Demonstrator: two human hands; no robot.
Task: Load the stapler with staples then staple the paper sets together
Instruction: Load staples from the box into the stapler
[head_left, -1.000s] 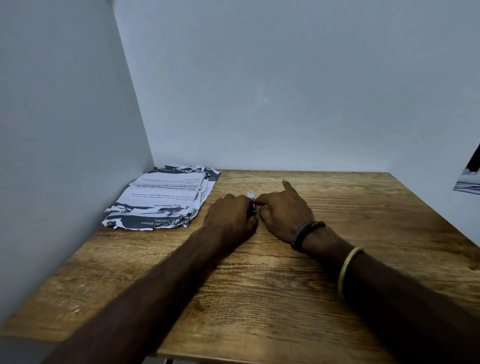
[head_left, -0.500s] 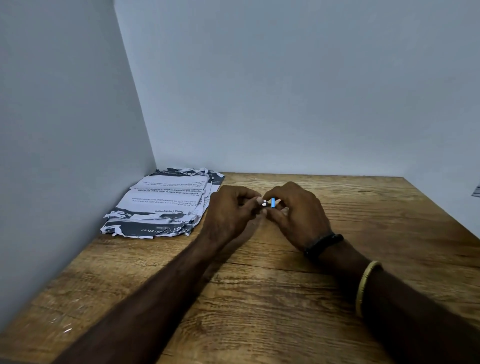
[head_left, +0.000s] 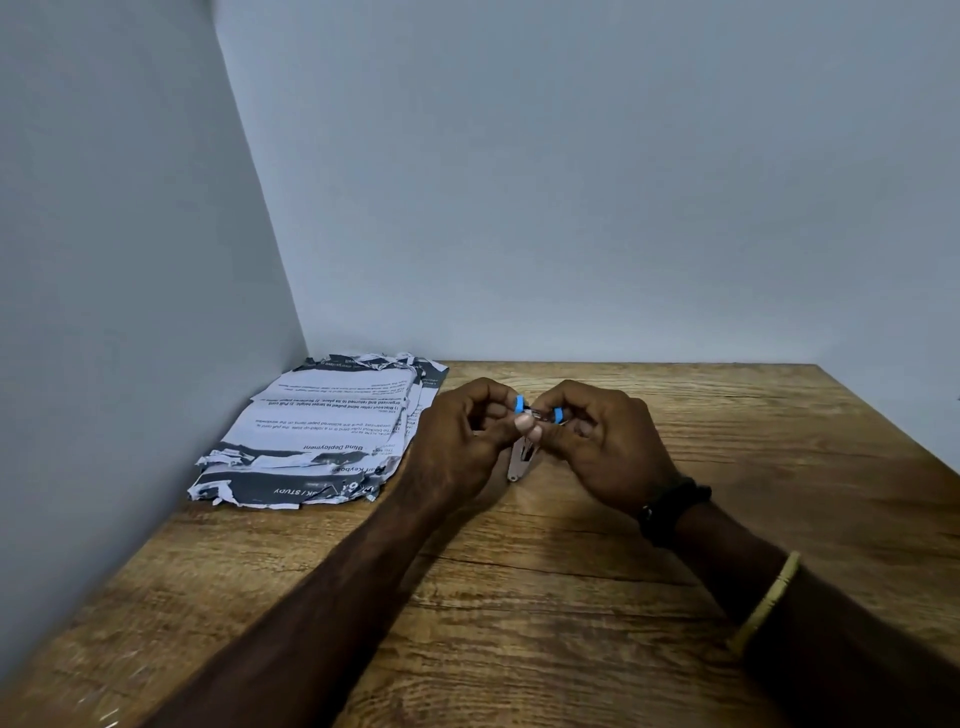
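Two plain grey walls meet at the far left corner of a wood-grain counter (head_left: 571, 597), which fills the lower part of the view. Paper sets (head_left: 322, 441), a ragged stack of printed sheets with torn edges, lie in that far left corner, touching or nearly touching the left wall and just left of the hands. The left hand (head_left: 462, 441) and right hand (head_left: 608, 447) are raised together near the middle of the counter toward its far edge, both curled, fingertips pinching a small stapler (head_left: 524, 447) between them. The stapler, metal with blue parts at the top, appears hinged open: its upper part runs roughly left to right between the two pinches, while a metal arm hangs down toward the counter's near edge (whether staples are already seated cannot be told; none are visible). Judged stage: loading, stapling not yet begun. The paper lies to the left of the stapler, with its long axis running from near edge to far edge, so the left hand is the nearer one for drawing a set across.
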